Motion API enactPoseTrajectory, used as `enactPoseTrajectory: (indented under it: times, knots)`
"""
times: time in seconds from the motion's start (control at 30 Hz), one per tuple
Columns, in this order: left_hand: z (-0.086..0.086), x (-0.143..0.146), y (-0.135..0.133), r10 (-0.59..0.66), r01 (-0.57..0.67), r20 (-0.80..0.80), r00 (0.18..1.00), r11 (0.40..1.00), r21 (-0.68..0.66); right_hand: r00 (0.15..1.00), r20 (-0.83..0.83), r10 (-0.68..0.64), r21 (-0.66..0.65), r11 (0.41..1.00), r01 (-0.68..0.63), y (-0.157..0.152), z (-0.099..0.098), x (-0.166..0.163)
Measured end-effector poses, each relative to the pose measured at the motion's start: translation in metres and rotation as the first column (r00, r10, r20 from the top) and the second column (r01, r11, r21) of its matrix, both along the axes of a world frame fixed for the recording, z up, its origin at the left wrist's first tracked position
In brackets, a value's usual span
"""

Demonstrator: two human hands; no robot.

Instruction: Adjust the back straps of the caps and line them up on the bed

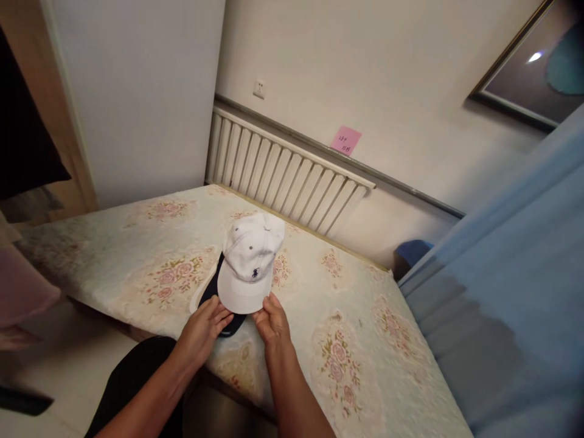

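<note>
A white baseball cap (249,252) with a small dark emblem faces me, its brim toward my body. My left hand (205,325) grips the left edge of that brim, fingers beneath and thumb near the top. On the other side, my right hand (272,319) pinches the brim's right corner. Below the white cap lies a dark cap (232,326), mostly covered, with its brim showing between my hands. A pale curved edge (195,298) peeks out left of the dark cap; what it belongs to is hidden.
The caps are over a flower-patterned mattress (301,322). Behind it a white radiator (283,167) runs along the wall, with a pink note (345,140) above. A blue curtain (511,292) hangs at right. Another person's hand (18,337) and pink sleeve (25,286) show at far left.
</note>
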State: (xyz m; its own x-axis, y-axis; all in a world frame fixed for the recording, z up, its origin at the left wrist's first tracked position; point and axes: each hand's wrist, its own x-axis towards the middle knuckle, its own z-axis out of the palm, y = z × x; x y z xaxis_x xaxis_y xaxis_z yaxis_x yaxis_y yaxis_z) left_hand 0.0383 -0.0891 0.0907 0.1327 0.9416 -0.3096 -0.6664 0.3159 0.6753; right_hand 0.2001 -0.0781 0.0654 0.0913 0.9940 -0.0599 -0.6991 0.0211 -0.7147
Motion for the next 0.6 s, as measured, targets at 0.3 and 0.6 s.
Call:
enactPoseTrajectory:
  times: [0.3,0.6]
  knots:
    - [0.040,0.023,-0.023,-0.243,0.226,0.049,0.969,0.948,0.224,0.996,0.040,-0.077,-0.057,0.995,0.079,-0.062,-0.013,0.060]
    - [0.051,0.072,-0.063,-0.448,0.416,0.138,0.884,0.885,0.206,0.971,0.152,-0.185,-0.167,0.963,0.210,-0.126,-0.057,0.085]
